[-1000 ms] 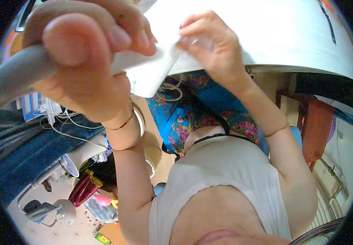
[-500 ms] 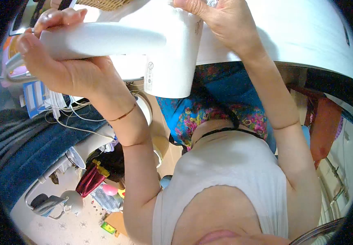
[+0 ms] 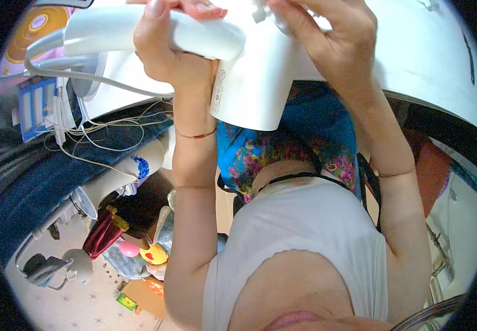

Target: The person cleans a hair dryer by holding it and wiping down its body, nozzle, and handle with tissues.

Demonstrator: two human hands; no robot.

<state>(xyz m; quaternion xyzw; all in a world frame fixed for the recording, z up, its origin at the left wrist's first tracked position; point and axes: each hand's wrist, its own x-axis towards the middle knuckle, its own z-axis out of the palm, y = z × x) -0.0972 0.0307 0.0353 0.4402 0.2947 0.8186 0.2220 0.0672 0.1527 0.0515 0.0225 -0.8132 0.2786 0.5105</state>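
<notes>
A white hair dryer [image 3: 255, 88] hangs over the near edge of the white table [image 3: 415, 60], its wide barrel angled down over the lap. My left hand [image 3: 164, 49] is closed around its handle, which points left with a grey cord [image 3: 106, 83] looping from its end. Fingers bent, my right hand [image 3: 338, 33] is at the upper end of the barrel. Between its thumb and fingers is a small, shiny, pale piece [image 3: 277, 19], too blurred to name. Whether that piece is attached to the dryer cannot be seen.
A pink and gold round item [image 3: 37, 25] and a blue-and-white box [image 3: 38, 110] are at the left. White cables [image 3: 111, 132] tangle over dark blue fabric [image 3: 23, 193]. Lower left are a dark red bag [image 3: 103, 234], a pink ball [image 3: 129, 249] and a cardboard box [image 3: 147, 298].
The dryer and my left hand have moved right; its barrel has come into fuller view. My right hand has shifted right and stays by the barrel's upper end.
</notes>
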